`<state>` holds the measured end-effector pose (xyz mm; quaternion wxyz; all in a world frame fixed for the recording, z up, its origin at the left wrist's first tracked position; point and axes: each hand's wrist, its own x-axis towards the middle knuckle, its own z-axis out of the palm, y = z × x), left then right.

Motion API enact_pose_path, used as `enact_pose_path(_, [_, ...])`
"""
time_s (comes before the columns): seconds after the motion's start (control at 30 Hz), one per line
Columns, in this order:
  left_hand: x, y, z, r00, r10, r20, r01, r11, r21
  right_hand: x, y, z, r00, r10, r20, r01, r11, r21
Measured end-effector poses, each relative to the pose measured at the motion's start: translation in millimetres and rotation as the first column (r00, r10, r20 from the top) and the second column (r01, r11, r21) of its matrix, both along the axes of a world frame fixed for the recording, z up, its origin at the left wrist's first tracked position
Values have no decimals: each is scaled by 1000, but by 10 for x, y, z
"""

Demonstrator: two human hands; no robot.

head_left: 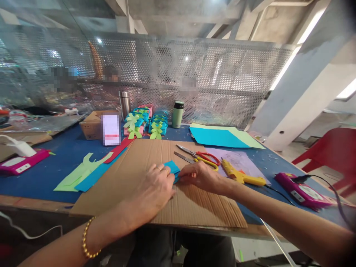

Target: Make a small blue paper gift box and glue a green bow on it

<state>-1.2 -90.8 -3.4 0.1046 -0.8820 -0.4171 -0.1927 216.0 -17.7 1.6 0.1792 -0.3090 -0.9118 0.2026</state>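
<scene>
Over the cardboard sheet, both hands are closed on a small folded piece of blue paper. My left hand covers its near left part, fingers curled over it. Its right edge is pinched between the fingertips of my right hand. The lower part of the piece is hidden behind my fingers. Just beyond lie red-handled scissors and yellow-handled scissors. A yellow glue gun rests right of my right hand, partly over a purple sheet.
Left of the cardboard lie green paper, a blue strip and a red strip. Small paper baskets, a steel flask, a green cup and a carton stand behind. Magenta power strips flank the table.
</scene>
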Motion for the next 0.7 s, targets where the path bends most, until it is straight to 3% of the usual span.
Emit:
enact_pose_path(0.17, [-33,-132,-237,998,61,-3,-60,988,144,-66,-191,-35,999,49,-14,-49,998,38])
enact_pose_path(0.3, [-118,-120,-246,996,90,13,-91,971,223,-42,-238,-34,999,13,-40,-7,989,151])
enact_pose_path(0.4, [-216,10,-215,991,135,-8,-129,961,243,47,-230,13,995,-53,-90,70,979,193])
enact_pose_path(0.53, [-327,271,-168,992,126,-20,-123,985,119,224,-357,77,990,-93,-109,113,974,196])
enact_pose_path(0.7, [-644,396,-50,977,79,197,-75,997,-30,560,-908,-83,996,-84,16,76,952,296])
